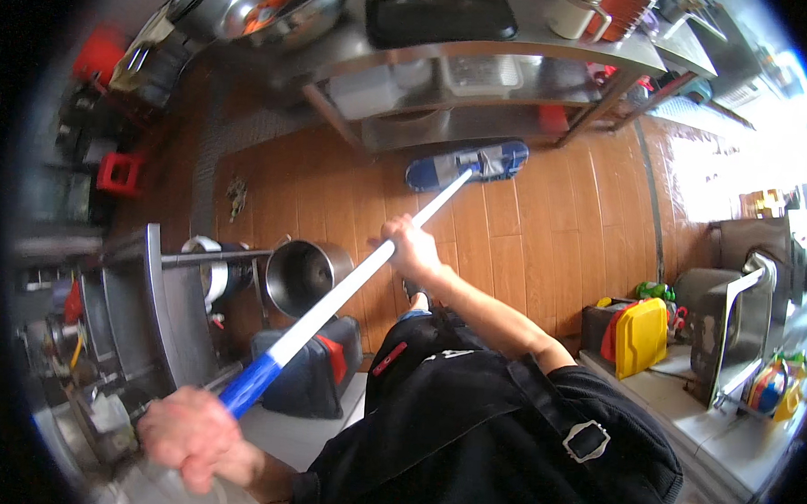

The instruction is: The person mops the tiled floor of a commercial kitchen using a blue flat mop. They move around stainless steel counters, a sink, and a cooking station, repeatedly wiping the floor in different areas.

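Observation:
A flat mop with a white pole (327, 309) slants from the lower left up to the middle. Its wide blue and grey mop head (441, 170) lies flat on the brown plank-patterned floor (504, 256), close to the foot of a steel worktable. My left hand (189, 435) is wrapped around the blue grip (250, 384) at the pole's upper end. Farther down, my right hand (409, 249) grasps the white part of the pole. A small clump of debris (236, 197) lies on the floor left of the mop head.
Ahead stands the steel worktable (453, 51) with lower shelves. A deep steel pot (304, 278) sits left of the pole, near a dark bin (304, 366). Far left is a red plastic stool (119, 173). On my right, a yellow plastic lid (643, 337) leans beside a steel sink (718, 326).

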### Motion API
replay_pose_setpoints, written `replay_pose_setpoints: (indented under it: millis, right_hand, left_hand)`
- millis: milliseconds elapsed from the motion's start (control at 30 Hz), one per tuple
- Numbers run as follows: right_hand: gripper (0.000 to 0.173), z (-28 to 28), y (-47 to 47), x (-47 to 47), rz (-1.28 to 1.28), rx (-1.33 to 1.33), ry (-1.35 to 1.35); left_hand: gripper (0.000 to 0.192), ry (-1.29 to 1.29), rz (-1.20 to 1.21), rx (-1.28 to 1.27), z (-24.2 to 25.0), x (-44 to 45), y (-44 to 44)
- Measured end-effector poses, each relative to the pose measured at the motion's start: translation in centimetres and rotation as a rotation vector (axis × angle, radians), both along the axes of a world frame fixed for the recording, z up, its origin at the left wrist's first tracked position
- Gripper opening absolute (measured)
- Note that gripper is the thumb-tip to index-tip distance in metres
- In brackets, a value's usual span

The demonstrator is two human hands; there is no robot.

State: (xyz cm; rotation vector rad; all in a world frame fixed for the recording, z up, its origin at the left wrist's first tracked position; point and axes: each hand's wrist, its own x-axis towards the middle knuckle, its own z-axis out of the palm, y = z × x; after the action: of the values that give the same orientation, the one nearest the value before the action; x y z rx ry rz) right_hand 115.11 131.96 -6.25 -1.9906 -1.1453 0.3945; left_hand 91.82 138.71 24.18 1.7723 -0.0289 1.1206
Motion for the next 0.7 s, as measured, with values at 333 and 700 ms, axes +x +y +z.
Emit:
replay_pose_setpoints:
  millis: [333,700]
  right_hand:
    - [0.027,0.6,-5.7,1.0,-0.451,-0.239,0.17]
    - [0.022,-6.0,-19.7,20.0,-0.956,0.021,-0.179]
  left_hand:
    - [0.035,0.094,-0.719,-0.6,-1.1,13.0,10.4]
    - [0.038,0.168,-1.289,-0.029,-0.1,36.7,-6.4]
